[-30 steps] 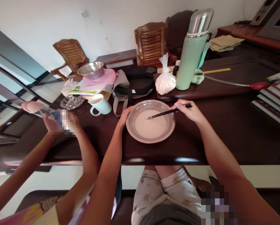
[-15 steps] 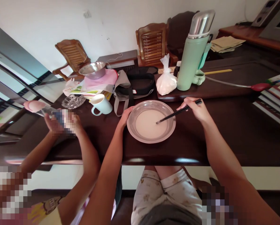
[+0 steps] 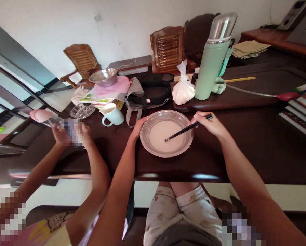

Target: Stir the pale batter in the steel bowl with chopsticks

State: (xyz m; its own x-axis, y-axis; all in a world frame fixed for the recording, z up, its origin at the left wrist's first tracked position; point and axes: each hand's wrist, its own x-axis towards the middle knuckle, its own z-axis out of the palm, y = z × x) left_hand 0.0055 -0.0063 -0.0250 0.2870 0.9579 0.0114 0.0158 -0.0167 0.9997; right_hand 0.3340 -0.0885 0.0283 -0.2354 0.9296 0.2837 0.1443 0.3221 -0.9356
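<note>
A round metal bowl [image 3: 146,143] stands on the dark wooden table, holding a milky, pale liquid [image 3: 160,135]. My left hand [image 3: 140,124] grips the bowl's left rim; its fingertips are hidden behind the bowl. In my right hand [image 3: 206,124] is a pair of black chopsticks [image 3: 185,130], slanting down to the left over the right rim. Their tips dip into the liquid near the bowl's middle. Behind the bowl sit a tied plastic bag of white powder [image 3: 183,91] and a tall green thermos [image 3: 209,70] with a silver cap.
Left of the bowl are a white mug [image 3: 115,115], a glass ashtray [image 3: 82,111], and a steel basin [image 3: 104,78] on a pink cloth. A black-grey bag [image 3: 153,92] lies behind. Another person's hands [image 3: 70,133] hold a blurred-out item at left. Books [image 3: 301,118] are stacked right.
My right hand moved right, then back left, shifting the chopsticks' tips through the liquid. My left hand keeps its hold on the bowl. The view has shifted slightly.
</note>
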